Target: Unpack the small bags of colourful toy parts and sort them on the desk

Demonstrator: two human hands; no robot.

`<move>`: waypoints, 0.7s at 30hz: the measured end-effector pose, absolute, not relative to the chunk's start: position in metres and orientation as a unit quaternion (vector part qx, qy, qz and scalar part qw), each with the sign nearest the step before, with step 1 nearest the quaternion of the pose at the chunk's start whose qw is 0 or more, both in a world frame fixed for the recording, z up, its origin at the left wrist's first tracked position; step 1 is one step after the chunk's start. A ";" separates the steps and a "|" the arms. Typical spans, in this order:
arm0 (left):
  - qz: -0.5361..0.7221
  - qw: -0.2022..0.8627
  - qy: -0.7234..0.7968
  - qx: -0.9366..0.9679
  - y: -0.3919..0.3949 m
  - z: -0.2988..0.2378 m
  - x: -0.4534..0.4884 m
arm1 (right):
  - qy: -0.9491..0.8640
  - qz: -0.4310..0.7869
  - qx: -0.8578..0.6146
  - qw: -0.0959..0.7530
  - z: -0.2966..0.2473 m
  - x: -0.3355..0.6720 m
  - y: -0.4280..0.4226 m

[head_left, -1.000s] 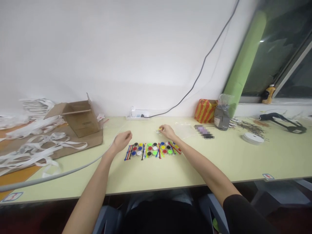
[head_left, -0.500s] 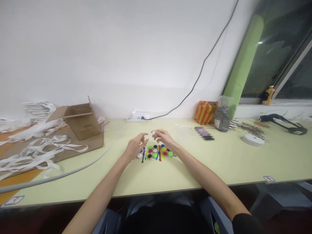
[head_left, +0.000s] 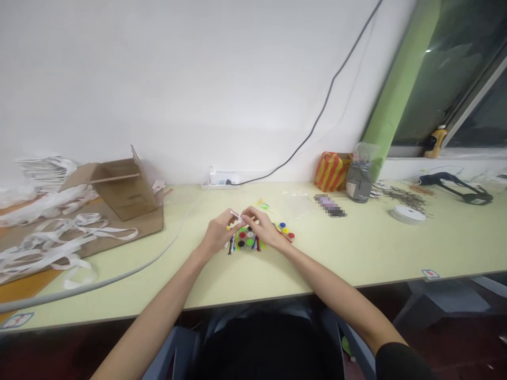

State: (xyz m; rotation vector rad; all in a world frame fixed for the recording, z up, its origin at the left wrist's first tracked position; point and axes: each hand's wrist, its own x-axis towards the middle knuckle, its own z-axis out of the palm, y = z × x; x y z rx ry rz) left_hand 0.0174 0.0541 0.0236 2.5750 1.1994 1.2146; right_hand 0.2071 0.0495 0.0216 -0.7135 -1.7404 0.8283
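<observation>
My left hand [head_left: 217, 233] and my right hand [head_left: 259, 227] meet above a cluster of small coloured round caps and thin coloured sticks [head_left: 250, 239] on the pale green table [head_left: 356, 253]. Both hands pinch a small white piece [head_left: 236, 216] between their fingertips. The hands hide part of the coloured cluster. A few more caps [head_left: 285, 230] show to the right of my right hand.
An open cardboard box [head_left: 122, 190] and white strips [head_left: 59, 243] lie at the left. A grey cable [head_left: 119, 277] crosses the table. A power strip [head_left: 219, 183], a striped bag [head_left: 332, 171], a grey cup [head_left: 358, 182], a phone [head_left: 330, 206] and a white tape roll [head_left: 406, 214] lie behind.
Both hands have come together over the coloured cluster. The right hand drew back from the far side, and the two now pinch one small white piece.
</observation>
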 end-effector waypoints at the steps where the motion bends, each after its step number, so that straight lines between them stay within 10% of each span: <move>1: 0.387 0.024 0.390 0.835 0.054 0.023 0.017 | -0.748 0.306 -0.302 0.506 0.022 0.209 0.048; 21: 0.349 0.277 0.321 0.836 0.044 0.039 0.020 | -0.658 0.603 -0.156 0.424 0.029 0.214 0.047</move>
